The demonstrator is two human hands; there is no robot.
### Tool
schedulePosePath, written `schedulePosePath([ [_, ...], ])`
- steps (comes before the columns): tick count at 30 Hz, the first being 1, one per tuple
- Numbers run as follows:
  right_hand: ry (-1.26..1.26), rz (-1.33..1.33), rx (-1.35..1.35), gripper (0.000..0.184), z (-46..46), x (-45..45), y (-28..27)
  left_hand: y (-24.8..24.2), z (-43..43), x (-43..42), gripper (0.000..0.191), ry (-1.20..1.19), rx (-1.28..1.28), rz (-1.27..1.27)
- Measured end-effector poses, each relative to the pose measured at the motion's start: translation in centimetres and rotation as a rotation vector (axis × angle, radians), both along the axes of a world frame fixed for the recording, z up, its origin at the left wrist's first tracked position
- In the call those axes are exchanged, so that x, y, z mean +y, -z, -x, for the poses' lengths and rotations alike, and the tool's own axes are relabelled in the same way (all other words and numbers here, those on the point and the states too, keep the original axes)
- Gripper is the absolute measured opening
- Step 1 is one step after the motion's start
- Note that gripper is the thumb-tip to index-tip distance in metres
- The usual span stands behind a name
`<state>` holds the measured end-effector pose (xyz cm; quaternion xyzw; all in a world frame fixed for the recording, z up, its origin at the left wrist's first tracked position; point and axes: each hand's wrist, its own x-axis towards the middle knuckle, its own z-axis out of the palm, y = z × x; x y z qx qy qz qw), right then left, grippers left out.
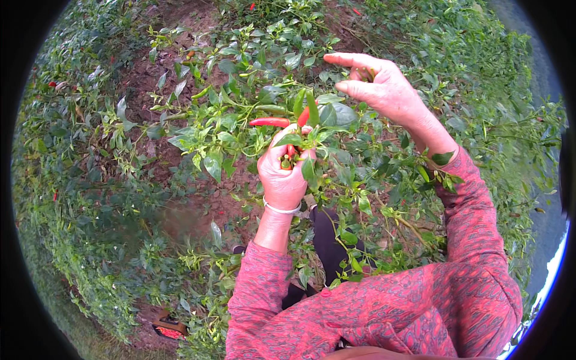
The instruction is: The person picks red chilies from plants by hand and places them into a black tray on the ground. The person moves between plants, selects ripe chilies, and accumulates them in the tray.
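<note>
My left hand [281, 173], with a white bracelet at the wrist, is closed around several chili peppers [285, 163]; their stems poke up between thumb and fingers. Just beyond its fingertips are a long red chili [270, 122], another red chili [304, 116] and upright green chilies [312, 107] among leaves of a chili plant [225, 121]. Up and to the right, my right hand [382, 85] is held above the foliage. Its thumb and forefinger are spread apart, while the curled fingers keep a few chilies, whose green stems [366, 74] show in the palm.
A brown container [169, 327] holding red chilies stands on the soil at lower left. Chili plants [90, 216] surround me, with bare reddish soil [155, 90] between rows. A branch [409, 229] reaches across in front of my right sleeve [472, 216]. My dark-trousered leg [330, 243] stands among the stems.
</note>
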<state>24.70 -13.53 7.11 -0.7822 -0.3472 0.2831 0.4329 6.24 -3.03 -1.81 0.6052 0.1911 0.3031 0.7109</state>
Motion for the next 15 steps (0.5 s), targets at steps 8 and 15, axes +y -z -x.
schedulePosePath([
  [8,-0.309,0.001,0.050,0.025,-0.5,1.7,-4.5,-1.7,-0.7,0.3,0.053,0.141,0.021,-0.614],
  [15,-0.576,0.218,0.114,0.024,-0.1,3.5,-4.2,-1.1,-0.5,0.7,0.051,0.154,0.057,-0.890],
])
